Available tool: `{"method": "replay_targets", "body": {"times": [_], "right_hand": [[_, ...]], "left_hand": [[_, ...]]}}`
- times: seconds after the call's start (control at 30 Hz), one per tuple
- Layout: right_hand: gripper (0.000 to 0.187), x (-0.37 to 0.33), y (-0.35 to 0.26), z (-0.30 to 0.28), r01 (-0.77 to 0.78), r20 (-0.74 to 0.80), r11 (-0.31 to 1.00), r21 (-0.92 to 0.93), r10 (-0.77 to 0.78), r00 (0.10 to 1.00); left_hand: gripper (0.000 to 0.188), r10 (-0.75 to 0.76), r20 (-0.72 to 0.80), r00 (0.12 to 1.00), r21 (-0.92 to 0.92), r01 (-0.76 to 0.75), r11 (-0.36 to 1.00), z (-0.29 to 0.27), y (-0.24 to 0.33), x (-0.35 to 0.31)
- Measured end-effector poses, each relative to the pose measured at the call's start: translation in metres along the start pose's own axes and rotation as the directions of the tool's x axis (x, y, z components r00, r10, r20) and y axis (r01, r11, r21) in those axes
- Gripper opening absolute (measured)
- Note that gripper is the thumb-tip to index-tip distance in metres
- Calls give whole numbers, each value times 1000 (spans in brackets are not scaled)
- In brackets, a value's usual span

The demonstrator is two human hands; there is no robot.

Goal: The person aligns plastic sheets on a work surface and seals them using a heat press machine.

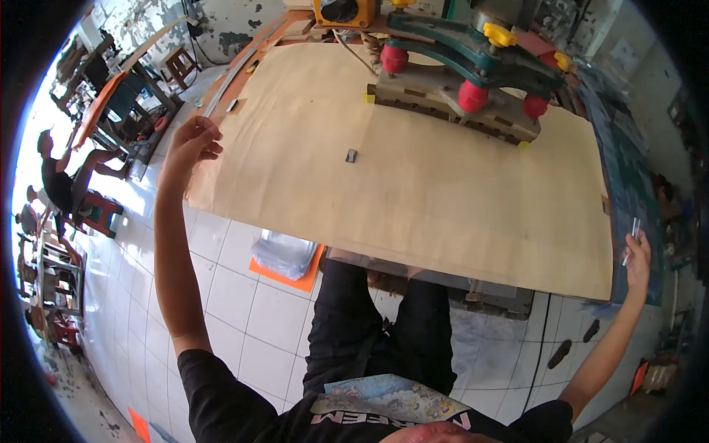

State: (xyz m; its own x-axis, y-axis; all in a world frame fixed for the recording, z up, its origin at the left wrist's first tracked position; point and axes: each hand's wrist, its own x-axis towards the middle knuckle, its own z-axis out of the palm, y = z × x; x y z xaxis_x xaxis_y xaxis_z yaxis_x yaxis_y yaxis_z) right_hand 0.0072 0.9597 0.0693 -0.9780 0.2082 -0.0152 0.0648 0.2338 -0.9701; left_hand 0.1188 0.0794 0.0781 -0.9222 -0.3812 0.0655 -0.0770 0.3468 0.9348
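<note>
A large tan sheet (443, 192) covers the worktable in front of me. My left hand (196, 142) is raised at its left edge, fingers loosely bent with a gap at the thumb and nothing visible in them. A long pale strip (238, 72) runs along the table edge just beyond that hand. Out past the right edge of the sheet, my right hand (639, 260) is closed around a slim, clear, shiny rod (636, 227), whose end sticks up above the fingers. A small dark grey block (351, 156) lies on the sheet, apart from both hands.
A green machine arm (473, 55) with red posts and yellow knobs holds a long metal block (450, 111) over the sheet's far side. Clear plastic sleeves (284, 255) lie on an orange sheet by my legs. People sit at benches far left. A black cable (543, 332) crosses the floor.
</note>
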Motion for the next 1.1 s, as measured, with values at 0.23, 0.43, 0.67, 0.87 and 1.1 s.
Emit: {"method": "replay_targets", "body": {"times": [0.23,0.43,0.67,0.87,1.1], "right_hand": [[41,13,-33,56,-73,-190,980,-185,37,981],[52,49,-39,78,-176,-237,905,-386,87,968],[49,87,5,97,-67,-283,942,-328,-31,959],[42,78,3,95,-70,-302,946,-316,-31,953],[34,115,43,49,-5,-278,988,-153,-38,960]], "left_hand": [[13,-6,-180,984,116,27,993,-1,1,57],[16,-52,-196,979,240,99,966,21,-18,111],[25,30,-258,966,244,35,969,20,-51,125],[29,1,-271,962,367,103,924,30,-50,123],[32,76,-382,921,501,137,855,17,-62,122]]}}
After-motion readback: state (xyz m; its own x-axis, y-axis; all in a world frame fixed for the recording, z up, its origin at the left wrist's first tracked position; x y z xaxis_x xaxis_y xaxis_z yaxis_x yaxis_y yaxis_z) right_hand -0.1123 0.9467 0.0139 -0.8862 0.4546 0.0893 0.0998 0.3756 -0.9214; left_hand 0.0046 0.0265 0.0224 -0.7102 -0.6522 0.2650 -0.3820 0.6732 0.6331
